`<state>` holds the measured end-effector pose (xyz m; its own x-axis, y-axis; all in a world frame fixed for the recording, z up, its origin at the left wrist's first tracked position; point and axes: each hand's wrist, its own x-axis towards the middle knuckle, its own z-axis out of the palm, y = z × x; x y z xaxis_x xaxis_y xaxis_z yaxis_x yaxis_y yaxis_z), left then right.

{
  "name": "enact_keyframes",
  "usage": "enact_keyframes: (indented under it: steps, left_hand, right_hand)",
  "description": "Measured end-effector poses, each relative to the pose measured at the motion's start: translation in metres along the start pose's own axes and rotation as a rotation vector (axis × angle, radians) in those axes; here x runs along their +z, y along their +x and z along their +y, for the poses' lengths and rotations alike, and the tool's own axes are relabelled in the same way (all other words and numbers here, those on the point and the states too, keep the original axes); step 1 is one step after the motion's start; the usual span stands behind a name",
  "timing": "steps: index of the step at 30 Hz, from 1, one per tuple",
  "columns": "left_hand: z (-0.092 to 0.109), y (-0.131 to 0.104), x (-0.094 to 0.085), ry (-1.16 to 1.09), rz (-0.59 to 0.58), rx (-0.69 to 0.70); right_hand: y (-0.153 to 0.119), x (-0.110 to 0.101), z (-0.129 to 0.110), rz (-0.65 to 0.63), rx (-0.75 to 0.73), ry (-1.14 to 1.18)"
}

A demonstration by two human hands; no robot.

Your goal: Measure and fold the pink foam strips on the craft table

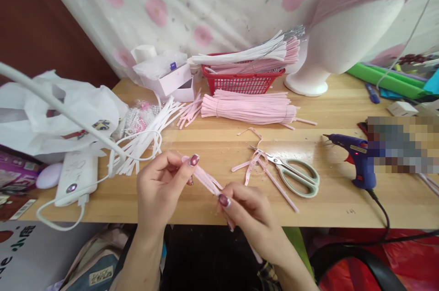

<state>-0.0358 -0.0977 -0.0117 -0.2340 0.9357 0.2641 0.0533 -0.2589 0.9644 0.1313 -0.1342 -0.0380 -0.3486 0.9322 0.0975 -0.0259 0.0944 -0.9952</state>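
Between my two hands, over the front edge of the table, stretch several pale pink pipe cleaners (206, 180) laid side by side. My left hand (163, 186) pinches them at one end, thumb on top. The other end is gripped by my right hand (249, 213), where the strands draw together; its fingertips partly hide them. Just beyond my right hand lie scissors (297, 177) with pale green handles, their blades slightly apart. A pink tape measure (247, 176) and loose pink pipe cleaners (279, 186) lie around the blades.
A tied bundle of pink pipe cleaners (248, 107) lies before a red basket (242, 83). White pipe cleaners (147, 138) and a white power strip (77, 174) are at left. A blue glue gun (361, 156) with a cord stands right. Behind is a white foam head (350, 30).
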Motion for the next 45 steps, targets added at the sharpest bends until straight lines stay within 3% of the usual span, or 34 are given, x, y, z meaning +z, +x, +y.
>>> enact_keyframes:
  steps: [4,8,11,15,20,25,32,39,45]
  left_hand:
    - [-0.001,-0.002,-0.001,-0.109,0.011,-0.121]
    - [0.001,-0.005,0.0,-0.267,-0.031,-0.269]
    - [0.004,-0.005,0.002,-0.44,0.015,-0.411]
    - [0.007,-0.005,0.006,-0.557,0.031,-0.523]
    - [0.005,-0.01,0.009,-0.566,-0.036,-0.543]
    - [-0.006,-0.023,0.015,-0.287,0.004,-0.403]
    - [-0.008,-0.043,0.034,-0.345,-0.143,-0.519]
    - [-0.002,-0.028,0.032,-0.595,-0.031,-0.672]
    - [0.007,-0.006,0.02,-0.633,0.109,-0.619]
  right_hand:
    - [0.001,-0.001,0.002,-0.043,0.108,0.195]
    - [0.002,0.0,0.003,-0.043,0.061,0.061]
    - [0.002,0.0,0.004,-0.061,-0.013,-0.049]
    - [0.001,-0.001,0.006,-0.045,-0.037,-0.028]
    - [0.002,-0.002,0.006,-0.028,0.014,0.058]
    - [0.001,-0.005,0.008,-0.032,0.084,0.139]
    - [0.002,-0.008,0.008,-0.035,0.085,0.235]
    - [0.001,-0.008,0.01,-0.029,0.068,0.145]
    - [-0.007,-0.003,0.007,0.004,0.101,0.142]
